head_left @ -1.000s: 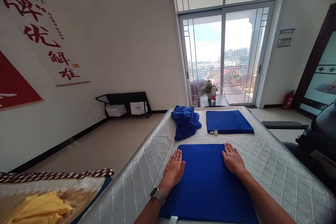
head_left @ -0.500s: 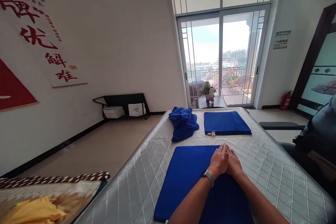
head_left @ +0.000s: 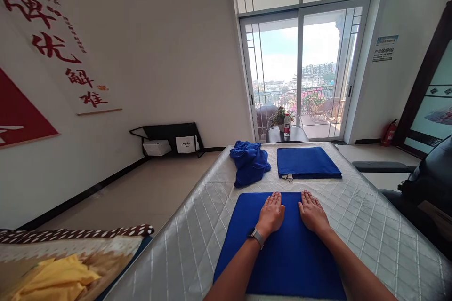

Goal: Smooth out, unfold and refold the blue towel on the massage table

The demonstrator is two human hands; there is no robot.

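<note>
A flat, folded blue cloth (head_left: 282, 263) lies in front of me on a quilted silver mattress (head_left: 187, 240). My left hand (head_left: 271, 214), with a watch at the wrist, rests palm down on the cloth's far part, fingers stretched out. Flat on the same cloth, near its far right corner, is my right hand (head_left: 313, 211), also with straight fingers. Neither hand grips anything. Beyond them, a crumpled blue cloth (head_left: 250, 162) sits at the left and a neatly folded blue stack (head_left: 307, 162) with a white tag at the right.
Past the mattress stands a small dark table (head_left: 300, 136) with a bottle (head_left: 287, 124) and a potted plant (head_left: 279, 117). A yellow cloth (head_left: 56, 277) lies on a patterned blanket (head_left: 116, 247) at lower left. A black chair (head_left: 432, 178) is at the right.
My hands were together near the cloth's far right part; now they are apart. The left has moved left across the cloth, and the right stays near the right edge.
</note>
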